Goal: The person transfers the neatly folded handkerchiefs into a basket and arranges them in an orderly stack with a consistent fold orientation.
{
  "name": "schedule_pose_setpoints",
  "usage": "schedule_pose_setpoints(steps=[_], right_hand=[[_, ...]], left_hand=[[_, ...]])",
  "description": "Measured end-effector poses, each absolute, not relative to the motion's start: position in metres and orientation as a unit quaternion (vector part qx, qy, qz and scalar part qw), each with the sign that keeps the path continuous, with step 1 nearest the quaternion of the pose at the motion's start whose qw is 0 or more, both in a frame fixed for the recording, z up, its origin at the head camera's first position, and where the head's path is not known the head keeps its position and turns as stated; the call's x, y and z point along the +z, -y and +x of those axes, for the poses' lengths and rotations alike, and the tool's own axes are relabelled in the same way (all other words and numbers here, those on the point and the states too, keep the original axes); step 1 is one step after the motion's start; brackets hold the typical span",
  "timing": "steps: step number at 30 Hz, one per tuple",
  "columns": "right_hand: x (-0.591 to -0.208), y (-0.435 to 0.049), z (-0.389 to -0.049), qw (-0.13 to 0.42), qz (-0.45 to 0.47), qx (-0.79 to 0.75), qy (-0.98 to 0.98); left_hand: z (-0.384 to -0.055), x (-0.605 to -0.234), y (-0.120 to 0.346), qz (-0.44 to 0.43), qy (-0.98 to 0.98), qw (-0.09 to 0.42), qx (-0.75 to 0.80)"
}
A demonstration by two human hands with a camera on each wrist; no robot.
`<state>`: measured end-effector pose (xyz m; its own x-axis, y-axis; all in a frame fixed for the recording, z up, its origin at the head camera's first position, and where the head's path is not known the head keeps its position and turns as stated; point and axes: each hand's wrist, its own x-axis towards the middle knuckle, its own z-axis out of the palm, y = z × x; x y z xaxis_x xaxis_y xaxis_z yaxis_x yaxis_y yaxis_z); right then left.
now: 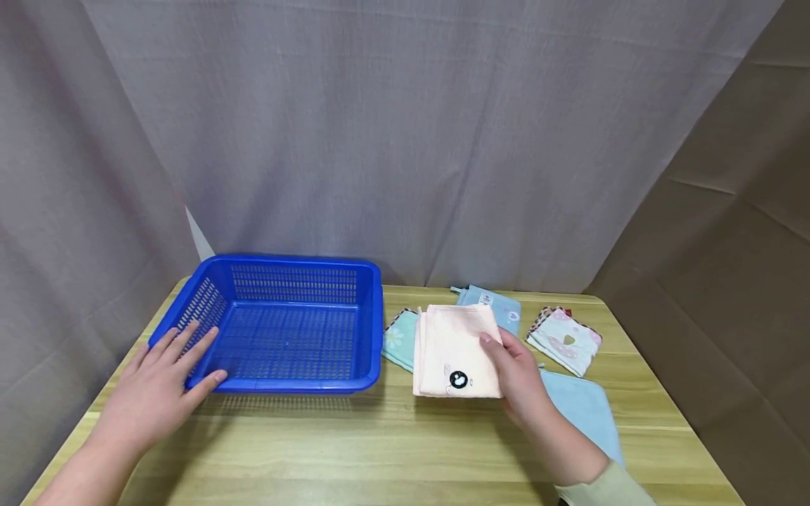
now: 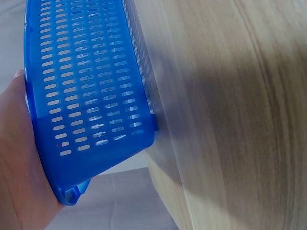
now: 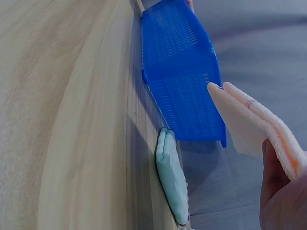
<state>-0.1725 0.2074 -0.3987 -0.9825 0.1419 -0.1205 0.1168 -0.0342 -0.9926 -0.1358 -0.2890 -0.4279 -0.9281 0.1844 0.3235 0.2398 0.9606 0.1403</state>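
My right hand (image 1: 522, 369) pinches a folded peach towel (image 1: 458, 344) by its right edge, thumb on top. A small black round patch shows near the towel's lower edge. In the right wrist view the folded towel (image 3: 259, 127) is raised above the table. My left hand (image 1: 155, 383) rests with spread fingers on the left front rim of a blue plastic basket (image 1: 285, 385). The left wrist view shows the basket's slotted side (image 2: 86, 76) beside that hand. Nothing lies inside the basket.
A mint folded towel (image 1: 399, 341) lies partly behind the peach one. Further right are a blue folded towel (image 1: 500, 306), a white and pink one (image 1: 565, 341) and a light blue cloth (image 1: 585, 407) under the right forearm. Grey curtain (image 1: 405, 140) hangs behind the wooden table (image 1: 329, 450).
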Motion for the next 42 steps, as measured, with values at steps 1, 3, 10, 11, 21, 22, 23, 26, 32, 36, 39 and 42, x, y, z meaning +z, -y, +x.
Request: schedule_pose_setpoints(steps=[1,3,10,11,21,22,23,26,32,36,39,42], right_hand=[[-0.398,-0.207,-0.173,0.008,-0.093,0.713,0.695],[-0.398,-0.206,-0.174,0.007,-0.090,0.714,0.694],[-0.395,-0.202,-0.176,0.006,-0.085,0.723,0.686],[-0.394,-0.202,-0.176,0.005,-0.084,0.723,0.686],[-0.390,-0.198,-0.178,0.006,-0.078,0.722,0.688],[-0.390,-0.197,-0.178,0.005,-0.077,0.723,0.686],[-0.390,-0.197,-0.178,0.003,-0.076,0.725,0.685],[-0.389,-0.196,-0.179,0.001,-0.072,0.730,0.680],[-0.389,-0.191,-0.182,0.004,-0.064,0.740,0.670],[-0.389,-0.187,-0.185,0.009,-0.059,0.745,0.664],[-0.388,-0.183,-0.186,0.015,-0.051,0.749,0.660],[-0.387,-0.179,-0.188,0.017,-0.041,0.751,0.658]], left_hand=[[-0.136,-0.428,0.289,-0.108,0.978,0.156,-0.089],[-0.135,-0.428,0.289,-0.107,0.978,0.157,-0.090],[-0.134,-0.429,0.290,-0.108,0.976,0.163,-0.092],[-0.134,-0.429,0.290,-0.108,0.976,0.163,-0.092],[-0.134,-0.427,0.289,-0.108,0.976,0.167,-0.090],[-0.134,-0.427,0.289,-0.107,0.976,0.167,-0.090],[-0.134,-0.427,0.289,-0.107,0.976,0.167,-0.089],[-0.134,-0.426,0.289,-0.107,0.976,0.168,-0.088],[-0.134,-0.426,0.288,-0.110,0.975,0.170,-0.088],[-0.134,-0.426,0.288,-0.112,0.975,0.167,-0.090],[-0.134,-0.426,0.288,-0.112,0.976,0.161,-0.092],[-0.135,-0.426,0.288,-0.110,0.977,0.155,-0.093]])
